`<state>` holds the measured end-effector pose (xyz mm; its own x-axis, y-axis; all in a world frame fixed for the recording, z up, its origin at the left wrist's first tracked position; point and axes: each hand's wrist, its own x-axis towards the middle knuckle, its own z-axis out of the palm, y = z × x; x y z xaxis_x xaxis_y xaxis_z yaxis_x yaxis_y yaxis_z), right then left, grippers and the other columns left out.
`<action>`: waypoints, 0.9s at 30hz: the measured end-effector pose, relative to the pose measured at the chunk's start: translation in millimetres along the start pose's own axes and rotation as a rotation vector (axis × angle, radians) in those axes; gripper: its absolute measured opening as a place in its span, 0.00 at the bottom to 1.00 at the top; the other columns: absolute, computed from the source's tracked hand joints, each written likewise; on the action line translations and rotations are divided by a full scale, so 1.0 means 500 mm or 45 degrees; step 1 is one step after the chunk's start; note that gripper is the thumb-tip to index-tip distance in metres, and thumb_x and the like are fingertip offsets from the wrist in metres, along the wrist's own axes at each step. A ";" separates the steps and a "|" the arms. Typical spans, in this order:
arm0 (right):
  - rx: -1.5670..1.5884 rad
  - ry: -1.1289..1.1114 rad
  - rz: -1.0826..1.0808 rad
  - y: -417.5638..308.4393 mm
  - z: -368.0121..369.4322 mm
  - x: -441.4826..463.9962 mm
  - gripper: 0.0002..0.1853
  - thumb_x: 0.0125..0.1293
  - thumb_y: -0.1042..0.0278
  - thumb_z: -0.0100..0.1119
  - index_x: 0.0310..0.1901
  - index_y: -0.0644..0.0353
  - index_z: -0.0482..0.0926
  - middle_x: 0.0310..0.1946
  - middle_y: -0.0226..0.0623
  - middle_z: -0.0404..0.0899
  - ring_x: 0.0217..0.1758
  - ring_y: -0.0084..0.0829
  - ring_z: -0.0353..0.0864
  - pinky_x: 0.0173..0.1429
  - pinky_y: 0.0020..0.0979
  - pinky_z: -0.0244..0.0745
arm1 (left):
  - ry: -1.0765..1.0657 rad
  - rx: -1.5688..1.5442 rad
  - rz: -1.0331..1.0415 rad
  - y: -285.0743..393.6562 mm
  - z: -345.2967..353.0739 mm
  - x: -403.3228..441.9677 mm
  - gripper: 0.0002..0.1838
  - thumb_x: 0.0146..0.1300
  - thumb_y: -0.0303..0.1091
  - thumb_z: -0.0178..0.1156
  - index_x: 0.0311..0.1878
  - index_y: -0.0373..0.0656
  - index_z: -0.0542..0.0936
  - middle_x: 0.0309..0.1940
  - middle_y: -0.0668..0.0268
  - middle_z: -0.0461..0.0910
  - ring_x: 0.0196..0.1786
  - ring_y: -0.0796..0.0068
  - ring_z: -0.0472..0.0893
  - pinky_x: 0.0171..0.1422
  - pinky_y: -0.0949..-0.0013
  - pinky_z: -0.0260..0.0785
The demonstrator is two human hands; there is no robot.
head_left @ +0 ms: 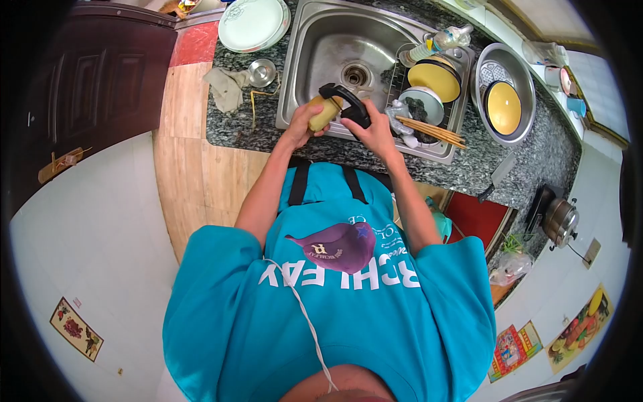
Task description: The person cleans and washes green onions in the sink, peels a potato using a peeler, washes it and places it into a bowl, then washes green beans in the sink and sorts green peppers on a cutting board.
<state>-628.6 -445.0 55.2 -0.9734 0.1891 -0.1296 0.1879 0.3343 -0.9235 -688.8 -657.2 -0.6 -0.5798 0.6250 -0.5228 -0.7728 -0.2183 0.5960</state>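
Over the front rim of the steel sink (289, 87), my left hand (299, 127) is wrapped around a peeled, yellowish potato (325, 115). My right hand (376, 132) grips a black peeler (355, 110), whose curved end lies against or just over the potato's top. My fingers partly cover both things, and the peeler's blade cannot be made out. Beneath them, the sink's drain (356, 75) shows. Closest to my right hand is a crumpled clear plastic bag (400, 112), beside a bundle of wooden chopsticks (432, 130).
Right of the basin, a rack holds a yellow bowl (434, 82), a pale bowl (429, 100) and a plastic bottle (445, 40). A metal basin (524, 124) and a knife (499, 175) lie farther right. Plates (251, 23), a cloth (226, 90) and a metal cup (262, 72) sit left.
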 end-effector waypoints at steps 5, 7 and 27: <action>-0.118 -0.127 0.108 0.021 0.001 0.022 0.26 0.56 0.52 0.73 0.47 0.64 0.78 0.32 0.51 0.84 0.35 0.42 0.87 0.39 0.37 0.78 | 0.039 0.149 0.013 0.002 -0.010 -0.016 0.31 0.63 0.52 0.60 0.59 0.36 0.71 0.38 0.59 0.79 0.30 0.75 0.78 0.23 0.78 0.65; -0.135 -0.177 0.211 0.053 0.003 0.021 0.27 0.56 0.51 0.73 0.48 0.64 0.78 0.32 0.52 0.84 0.36 0.43 0.87 0.40 0.38 0.78 | 0.039 0.172 0.016 0.005 0.002 -0.031 0.31 0.62 0.52 0.61 0.59 0.36 0.71 0.39 0.58 0.79 0.30 0.75 0.78 0.23 0.78 0.64; -0.140 0.103 0.177 0.035 -0.034 0.024 0.22 0.56 0.54 0.73 0.42 0.63 0.78 0.27 0.50 0.82 0.32 0.45 0.85 0.36 0.38 0.76 | 0.208 0.394 0.155 0.021 -0.013 -0.014 0.29 0.55 0.45 0.72 0.53 0.37 0.75 0.35 0.64 0.79 0.32 0.77 0.80 0.31 0.74 0.74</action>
<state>-634.7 -420.9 43.6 -0.9240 0.3129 -0.2197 0.3375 0.3979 -0.8531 -694.6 -668.5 5.6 -0.7156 0.4752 -0.5120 -0.5954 -0.0314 0.8028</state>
